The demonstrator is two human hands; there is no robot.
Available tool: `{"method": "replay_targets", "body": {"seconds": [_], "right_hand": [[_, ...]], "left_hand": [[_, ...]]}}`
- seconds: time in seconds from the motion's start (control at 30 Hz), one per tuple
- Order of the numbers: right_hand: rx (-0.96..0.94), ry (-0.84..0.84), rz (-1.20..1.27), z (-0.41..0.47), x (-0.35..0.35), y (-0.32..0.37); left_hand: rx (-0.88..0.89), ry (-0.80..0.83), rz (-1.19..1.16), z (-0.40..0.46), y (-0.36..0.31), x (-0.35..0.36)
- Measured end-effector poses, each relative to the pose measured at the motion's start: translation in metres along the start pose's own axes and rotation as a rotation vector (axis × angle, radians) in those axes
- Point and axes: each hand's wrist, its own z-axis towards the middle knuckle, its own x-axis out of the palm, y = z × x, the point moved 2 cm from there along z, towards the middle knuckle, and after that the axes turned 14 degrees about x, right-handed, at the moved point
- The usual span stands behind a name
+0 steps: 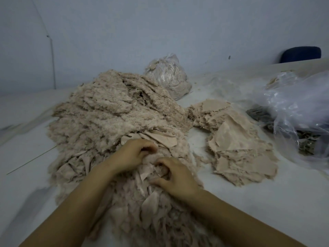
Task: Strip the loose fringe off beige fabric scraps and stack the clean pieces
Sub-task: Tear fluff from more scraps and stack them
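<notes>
Left hand (132, 154) and right hand (175, 175) both curl into the fringed scrap heap (110, 118) at frame centre, gripping fabric; fingertips buried, exact piece unclear. Clean stack (236, 145) lies centre-right, bare table (267, 196) lower right, plastic bag (302, 113) cut off at right edge.

Count's simple: two hands, left hand (132, 154) and right hand (175, 177), two piles, fringed scrap heap (106, 111) and stripped-piece stack (236, 145), plus two plastic bags, tied bag (167, 73) and loose bag (299, 111).
</notes>
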Motion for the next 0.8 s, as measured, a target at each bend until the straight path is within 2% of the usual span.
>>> {"method": "replay_targets", "body": {"seconds": [0.07,0.13,0.2,0.23,0.3,0.37,0.47,0.53,0.63,0.7,0.8], "right_hand": [[-0.034,-0.006,-0.081,0.002,0.007,0.006],[-0.067,-0.09,0.019,0.001,0.003,0.01],[-0.087,-0.038,0.123,-0.003,-0.005,0.006],[-0.115,0.061,0.105,-0.006,-0.006,0.003],[-0.173,0.216,-0.044,-0.012,-0.003,-0.004],[-0.117,0.179,0.044,-0.015,-0.001,-0.011],[0.078,0.107,0.433,-0.014,-0.009,-0.017],[0.123,0.153,0.635,-0.016,-0.014,-0.019],[0.175,0.225,0.964,-0.021,-0.021,-0.023],[0.209,0.256,1.05,-0.024,-0.03,-0.029],[0.207,0.333,0.956,-0.029,-0.047,-0.041]], "left_hand": [[-0.03,0.086,-0.03,-0.005,0.001,0.001],[-0.045,0.073,-0.11,-0.01,-0.001,0.001],[-0.043,0.033,-0.257,-0.017,-0.004,0.001],[-0.04,0.072,-0.341,-0.021,-0.007,0.002],[-0.085,0.264,-0.458,-0.03,-0.011,0.01],[-0.109,0.385,-0.407,-0.036,-0.014,0.023],[-0.109,0.245,-0.431,-0.034,-0.017,0.033],[-0.17,0.119,-0.6,-0.034,-0.019,0.033],[-0.236,0.034,-0.897,-0.033,-0.023,0.033],[-0.26,0.003,-0.864,-0.032,-0.024,0.028],[-0.253,0.039,-0.799,-0.036,-0.02,0.02]]}}
